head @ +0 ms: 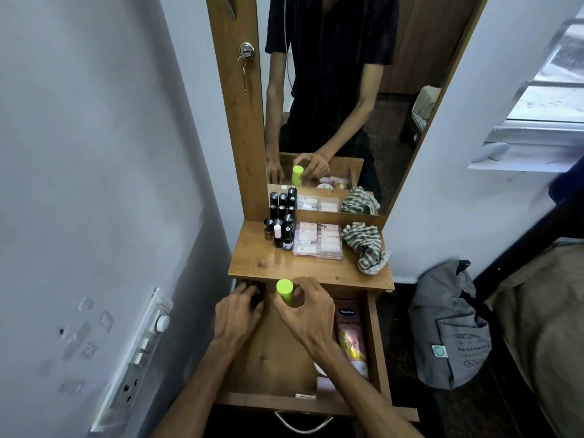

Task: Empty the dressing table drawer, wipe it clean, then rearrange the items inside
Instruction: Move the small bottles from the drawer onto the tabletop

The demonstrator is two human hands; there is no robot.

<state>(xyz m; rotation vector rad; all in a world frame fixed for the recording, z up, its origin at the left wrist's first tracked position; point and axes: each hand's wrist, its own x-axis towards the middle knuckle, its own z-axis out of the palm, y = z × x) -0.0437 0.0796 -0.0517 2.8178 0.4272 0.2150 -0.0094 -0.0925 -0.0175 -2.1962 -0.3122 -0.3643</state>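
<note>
The drawer is standing pulled out below the surface, its wooden floor mostly bare. Your right hand is gripping a lime-green capped bottle upright at the drawer's back, fingers curling round its body. Your left hand is reaching into the back left corner, fingers bending over a small dark object; whether it is actually clasping that object cannot be told. A pink Vaseline lotion bottle is lying along the drawer's right wall, with a pale item partly hidden under your right forearm near the front.

On the surface, a cluster of small dark bottles is standing at the back left, a clear plastic case of pale tubes just beside it, and a striped cloth is lying crumpled at the right edge. The mirror behind is reflecting all of it. A grey bag is sitting on the floor to the right.
</note>
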